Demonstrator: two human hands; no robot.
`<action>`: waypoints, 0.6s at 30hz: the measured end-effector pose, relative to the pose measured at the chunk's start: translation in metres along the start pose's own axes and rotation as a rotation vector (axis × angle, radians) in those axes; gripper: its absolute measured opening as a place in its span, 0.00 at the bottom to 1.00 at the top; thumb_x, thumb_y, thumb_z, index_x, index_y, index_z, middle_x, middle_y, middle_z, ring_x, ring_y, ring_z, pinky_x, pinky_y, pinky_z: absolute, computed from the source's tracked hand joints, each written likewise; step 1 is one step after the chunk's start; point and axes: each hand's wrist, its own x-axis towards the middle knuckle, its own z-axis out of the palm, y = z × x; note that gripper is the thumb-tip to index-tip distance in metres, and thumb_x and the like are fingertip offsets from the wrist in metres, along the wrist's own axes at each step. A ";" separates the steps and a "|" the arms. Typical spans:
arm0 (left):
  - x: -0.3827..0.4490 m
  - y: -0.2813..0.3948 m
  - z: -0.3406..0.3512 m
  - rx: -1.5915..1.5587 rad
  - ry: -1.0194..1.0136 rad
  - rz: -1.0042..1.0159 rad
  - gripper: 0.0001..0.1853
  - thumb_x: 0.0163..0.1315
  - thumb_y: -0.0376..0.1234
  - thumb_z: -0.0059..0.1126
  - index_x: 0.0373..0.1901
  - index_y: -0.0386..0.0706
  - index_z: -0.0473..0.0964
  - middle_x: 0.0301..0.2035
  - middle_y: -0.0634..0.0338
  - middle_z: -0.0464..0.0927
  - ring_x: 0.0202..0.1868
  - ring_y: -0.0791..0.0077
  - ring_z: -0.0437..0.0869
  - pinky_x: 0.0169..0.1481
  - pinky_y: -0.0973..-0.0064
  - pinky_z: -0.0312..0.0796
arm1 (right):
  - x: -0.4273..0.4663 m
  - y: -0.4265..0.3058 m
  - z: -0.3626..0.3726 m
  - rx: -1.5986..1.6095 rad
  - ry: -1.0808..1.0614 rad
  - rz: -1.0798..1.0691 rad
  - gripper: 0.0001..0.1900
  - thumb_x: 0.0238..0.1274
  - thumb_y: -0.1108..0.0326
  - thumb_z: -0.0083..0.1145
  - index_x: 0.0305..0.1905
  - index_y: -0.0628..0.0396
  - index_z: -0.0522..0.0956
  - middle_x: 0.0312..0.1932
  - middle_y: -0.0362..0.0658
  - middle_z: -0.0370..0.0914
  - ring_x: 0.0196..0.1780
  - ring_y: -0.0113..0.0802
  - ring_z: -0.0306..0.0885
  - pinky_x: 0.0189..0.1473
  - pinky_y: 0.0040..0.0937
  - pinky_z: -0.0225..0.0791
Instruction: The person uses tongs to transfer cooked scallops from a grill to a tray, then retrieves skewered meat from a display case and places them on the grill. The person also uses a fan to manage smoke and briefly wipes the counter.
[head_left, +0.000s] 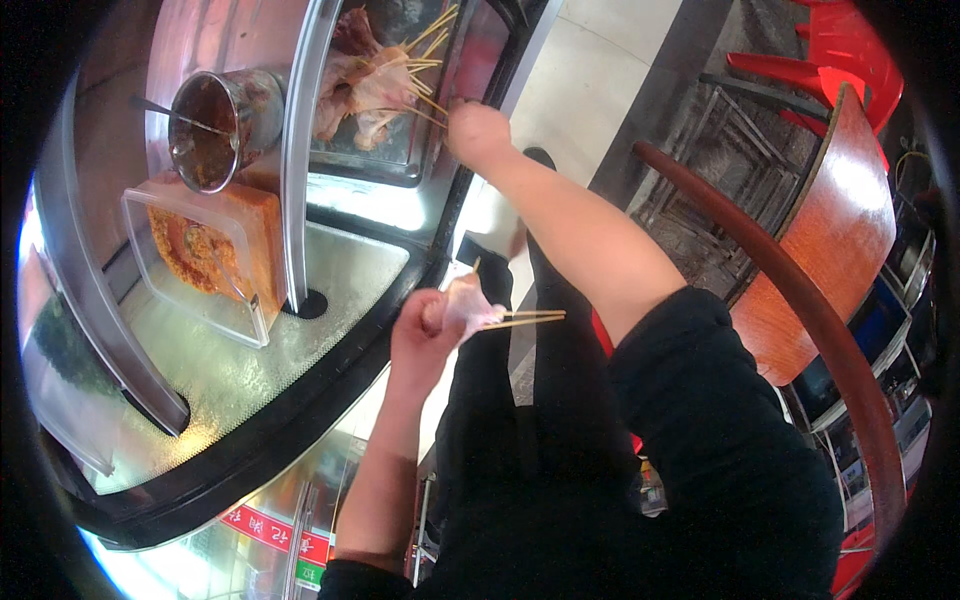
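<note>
My left hand grips a piece of raw poultry threaded on thin wooden skewers, whose bare ends point right. My right hand is at the near edge of a metal tray, its fingers closed around the ends of bamboo skewers. Those skewers run towards several pieces of skewered raw poultry lying fanned out in the tray. How many skewers my right hand holds cannot be told.
A steel pot with dark red contents and a spoon stands beside a clear plastic tub of orange-red seasoning on the glass-fronted counter. Curved metal posts rise there. At right are a wooden tabletop, a curved reddish-brown rail and red plastic chairs.
</note>
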 end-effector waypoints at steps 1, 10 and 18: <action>-0.006 -0.007 0.001 -0.010 -0.008 -0.058 0.16 0.57 0.20 0.62 0.46 0.39 0.71 0.40 0.61 0.78 0.41 0.80 0.80 0.45 0.81 0.74 | 0.002 -0.003 0.005 0.011 -0.029 0.002 0.11 0.60 0.62 0.56 0.43 0.55 0.81 0.42 0.52 0.84 0.45 0.53 0.82 0.47 0.47 0.76; -0.040 -0.016 -0.001 0.072 -0.067 -0.003 0.18 0.56 0.24 0.62 0.49 0.38 0.71 0.39 0.59 0.78 0.41 0.77 0.79 0.47 0.78 0.72 | -0.029 -0.030 -0.016 1.013 -0.444 0.079 0.11 0.66 0.62 0.60 0.40 0.61 0.80 0.27 0.39 0.75 0.28 0.24 0.69 0.27 0.26 0.62; -0.092 -0.010 -0.019 0.278 -0.012 -0.002 0.15 0.56 0.28 0.62 0.46 0.38 0.73 0.36 0.56 0.79 0.41 0.73 0.80 0.48 0.74 0.73 | -0.007 -0.078 -0.066 0.348 0.072 -0.062 0.17 0.59 0.62 0.64 0.46 0.64 0.78 0.40 0.52 0.82 0.41 0.47 0.81 0.46 0.40 0.74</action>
